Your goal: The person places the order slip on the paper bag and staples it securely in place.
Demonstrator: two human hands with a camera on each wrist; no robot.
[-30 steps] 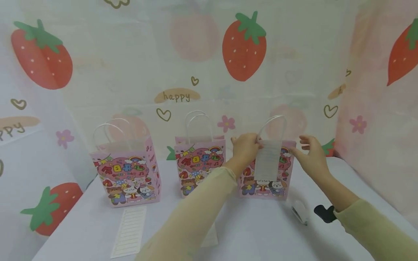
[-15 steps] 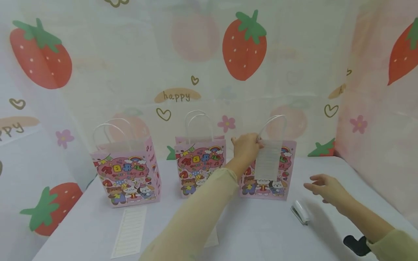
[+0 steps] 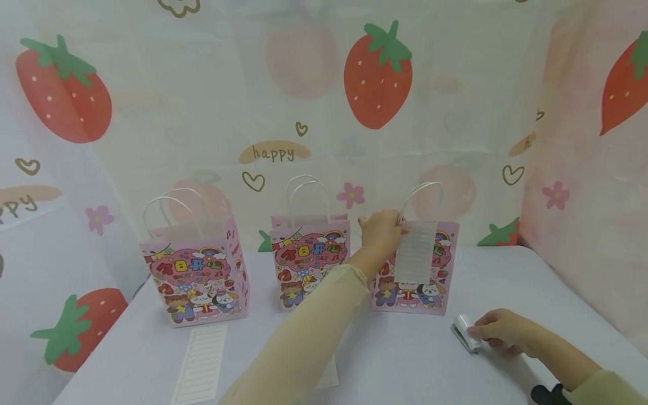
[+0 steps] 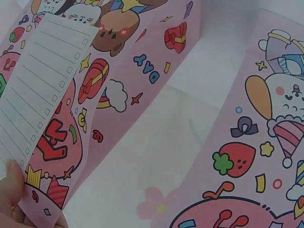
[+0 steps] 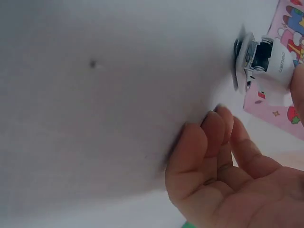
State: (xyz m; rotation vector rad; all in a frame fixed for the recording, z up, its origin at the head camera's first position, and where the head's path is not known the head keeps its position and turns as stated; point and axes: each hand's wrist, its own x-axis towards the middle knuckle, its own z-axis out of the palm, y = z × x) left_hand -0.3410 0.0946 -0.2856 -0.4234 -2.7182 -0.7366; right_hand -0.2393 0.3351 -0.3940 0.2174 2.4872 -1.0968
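Observation:
My left hand (image 3: 383, 236) pinches a lined paper strip (image 3: 414, 253) against the upper edge of the right-hand pink gift bag (image 3: 386, 301). In the left wrist view the thumb (image 4: 13, 183) lies over the end of the checklist-like strip (image 4: 50, 71), with the fingers mostly hidden behind the bag (image 4: 114, 123). Low on the right, my right hand (image 3: 511, 332) has its thumb and fingertips at a small white stapler (image 3: 467, 333) on the table. The right wrist view shows the thumb against the stapler (image 5: 278, 66) and the other fingers of the right hand (image 5: 213, 175) bent.
Two more pink gift bags stand upright, one at the left (image 3: 197, 281) and one in the middle (image 3: 309, 253). Paper strips lie before the left bag (image 3: 199, 363) and, partly behind my left sleeve, before the middle one (image 3: 330, 376). A strawberry-print curtain (image 3: 202, 112) hangs behind the white table (image 3: 405, 365).
My right hand has left the side of the right bag, moved down and reached the stapler. My left hand stays at the bag's top edge with the strip.

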